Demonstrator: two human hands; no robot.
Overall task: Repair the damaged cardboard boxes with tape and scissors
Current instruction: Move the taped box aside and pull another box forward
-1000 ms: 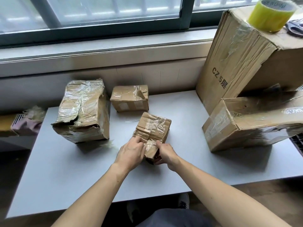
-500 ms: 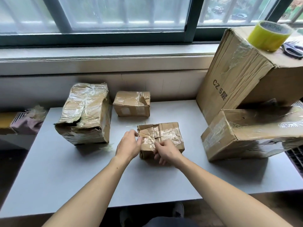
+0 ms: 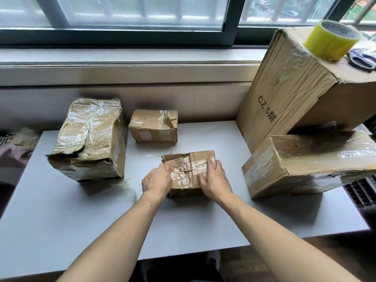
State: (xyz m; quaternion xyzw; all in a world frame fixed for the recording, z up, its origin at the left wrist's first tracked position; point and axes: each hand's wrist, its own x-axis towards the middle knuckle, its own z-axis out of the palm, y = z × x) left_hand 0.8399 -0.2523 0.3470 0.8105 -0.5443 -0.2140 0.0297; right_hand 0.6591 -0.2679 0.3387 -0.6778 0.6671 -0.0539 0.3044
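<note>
We have both hands on the small crumpled brown cardboard box (image 3: 190,169), which sits on the pale grey bench (image 3: 85,216) straight in front of us. Our left hand (image 3: 157,181) curls round its left end, and our right hand (image 3: 215,181) wraps the right end, thumb pressed on the taped top and fingers bent over the far edge: each grip is clamped on the box. The box's long axis runs left to right, so the old clear-taped seam faces up between our hands.

What we need next lies up and to the right. The yellow roll of packing tape (image 3: 330,40) stands on top of the tall brown cardboard carton (image 3: 289,92), and the dark scissors (image 3: 361,60) lie just beside it, partly cut off by the frame edge. Both are well apart from the box and clearly nearer our right hand, so we judge that hand should let go and reach while the left steadies the box.
</note>
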